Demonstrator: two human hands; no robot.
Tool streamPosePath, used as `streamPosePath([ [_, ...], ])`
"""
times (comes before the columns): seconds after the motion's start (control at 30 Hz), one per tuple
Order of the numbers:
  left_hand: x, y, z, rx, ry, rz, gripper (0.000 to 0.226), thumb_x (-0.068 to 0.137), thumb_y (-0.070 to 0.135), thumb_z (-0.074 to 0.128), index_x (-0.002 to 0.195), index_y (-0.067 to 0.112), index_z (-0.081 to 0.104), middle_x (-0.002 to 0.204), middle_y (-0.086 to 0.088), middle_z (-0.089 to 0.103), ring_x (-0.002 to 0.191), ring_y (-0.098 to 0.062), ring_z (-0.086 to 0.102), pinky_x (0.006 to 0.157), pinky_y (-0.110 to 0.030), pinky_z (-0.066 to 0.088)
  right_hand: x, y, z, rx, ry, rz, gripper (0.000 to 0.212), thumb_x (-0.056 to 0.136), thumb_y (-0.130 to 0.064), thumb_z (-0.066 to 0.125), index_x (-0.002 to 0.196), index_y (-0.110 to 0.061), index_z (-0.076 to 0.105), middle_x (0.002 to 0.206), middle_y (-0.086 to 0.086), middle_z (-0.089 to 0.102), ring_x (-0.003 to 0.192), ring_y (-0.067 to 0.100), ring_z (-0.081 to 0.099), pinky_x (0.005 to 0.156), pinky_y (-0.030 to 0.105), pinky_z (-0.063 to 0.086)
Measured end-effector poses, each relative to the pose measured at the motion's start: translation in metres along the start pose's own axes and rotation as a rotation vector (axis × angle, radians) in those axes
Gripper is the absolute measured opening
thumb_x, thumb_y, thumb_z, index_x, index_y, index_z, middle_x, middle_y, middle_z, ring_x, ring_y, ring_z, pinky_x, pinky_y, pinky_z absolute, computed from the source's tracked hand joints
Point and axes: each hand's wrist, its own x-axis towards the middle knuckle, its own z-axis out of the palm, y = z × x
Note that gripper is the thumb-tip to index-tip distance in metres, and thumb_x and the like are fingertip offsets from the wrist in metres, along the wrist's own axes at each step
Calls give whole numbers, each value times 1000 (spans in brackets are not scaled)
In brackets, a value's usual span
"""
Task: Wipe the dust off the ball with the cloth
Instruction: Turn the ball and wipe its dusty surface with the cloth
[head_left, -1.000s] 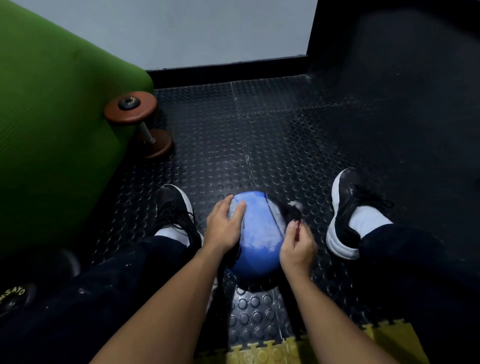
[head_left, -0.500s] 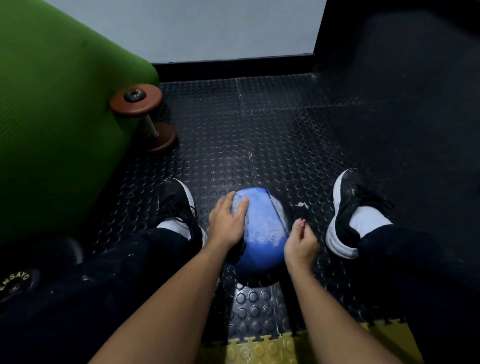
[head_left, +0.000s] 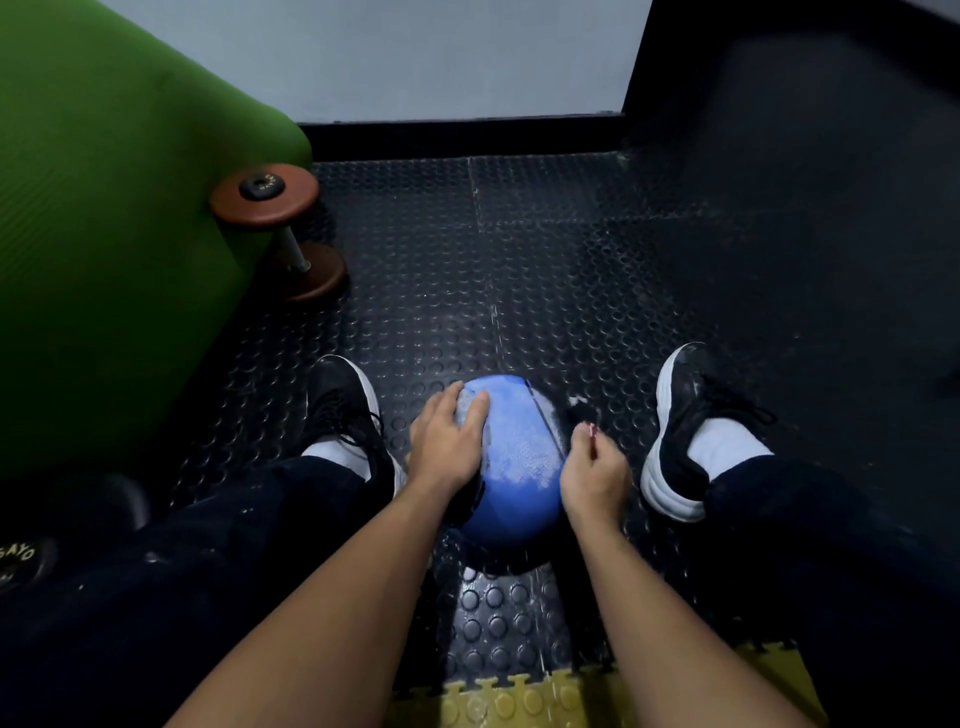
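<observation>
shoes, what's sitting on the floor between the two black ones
In the head view, the dusty blue ball lies between the shoes, with the left hand and right hand at its sides.

Cloth (head_left: 583, 414) a dark blur past the right hand (head_left: 595, 475); ball's (head_left: 519, 467) underside hidden

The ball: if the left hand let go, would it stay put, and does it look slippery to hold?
The ball is round and sits on a studded floor, so it would probably roll if nudged. The left hand lies flat on its side, apparently steadying it. The white dust coating may make it somewhat slippery.
</observation>
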Motion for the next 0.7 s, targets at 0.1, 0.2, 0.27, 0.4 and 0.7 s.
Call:
streamPosePath([
  [0.1,5,2,0,-13,11,-20,78,84,74,37,151,35,43,161,1,37,149,-23,31,121,-51,24,-17,-20,-6,98,-60,-323,46,91,-39,46,110,-7,73,118,2,69,109,18,63,96,23,44],
  [0.2,9,-1,-2,-27,4,-9,69,92,67,43,151,32,44,160,-2,39,148,-24,33,121,-48,25,-43,-3,-6,90,-60,-461,45,94,-32,46,123,-3,66,135,8,61,123,19,56,109,28,39],
  [0.27,6,-3,-2,-16,-6,8,68,92,67,43,151,32,44,160,-1,38,148,-24,33,121,-48,25,-45,7,-9,61,0,-400,48,94,-35,44,118,-1,68,126,16,66,116,27,63,100,29,45],
  [0.4,1,-1,0,9,1,-10,79,83,77,34,151,37,42,162,4,35,149,-23,29,121,-54,23,-7,-7,-11,-108,-11,-91,47,93,-42,45,84,-3,70,89,20,71,84,39,65,68,35,41],
  [0.7,6,-13,-18,148,-17,-19,61,96,68,29,150,42,44,158,0,41,146,-30,35,120,-49,26,3,-7,-14,-129,-137,-296,34,96,-35,48,99,-10,72,103,9,72,97,29,65,81,31,45],
])
